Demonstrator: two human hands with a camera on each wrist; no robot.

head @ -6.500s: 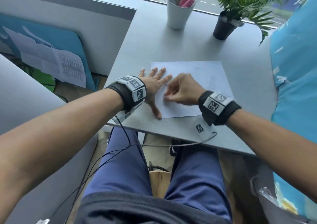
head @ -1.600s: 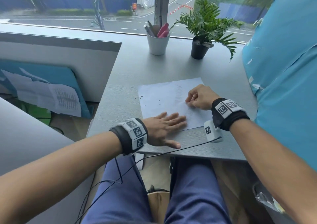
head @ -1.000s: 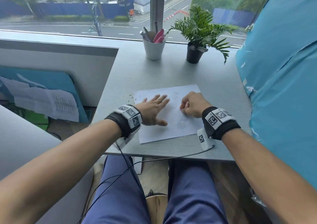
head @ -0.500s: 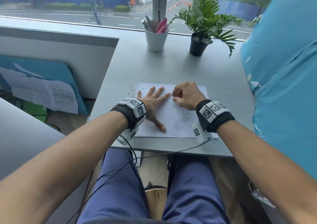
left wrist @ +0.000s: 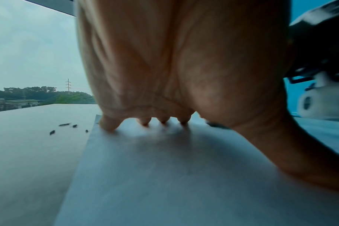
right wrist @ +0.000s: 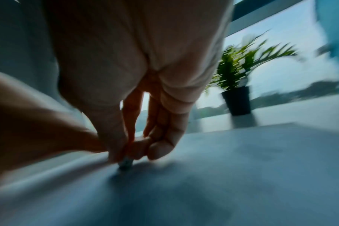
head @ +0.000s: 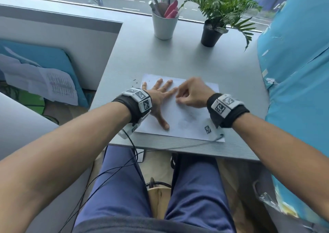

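Desk (head: 178,58) — right hand (head: 192,95) pinches stub (right wrist: 126,164) on paper (head: 187,124).

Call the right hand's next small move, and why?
Probably slide the small grey piece pinched in the right hand toward the grey smudge nearer the person: its tip touches the paper, and the left hand presses it flat.

One grey desk (head: 160,58), one sheet of white paper (head: 188,122), one left hand (head: 158,97), one right hand (head: 192,95), one small grey object (right wrist: 126,162), one white cup (head: 164,26), one potted plant (head: 212,34), four dark specks (left wrist: 64,124) beside the paper
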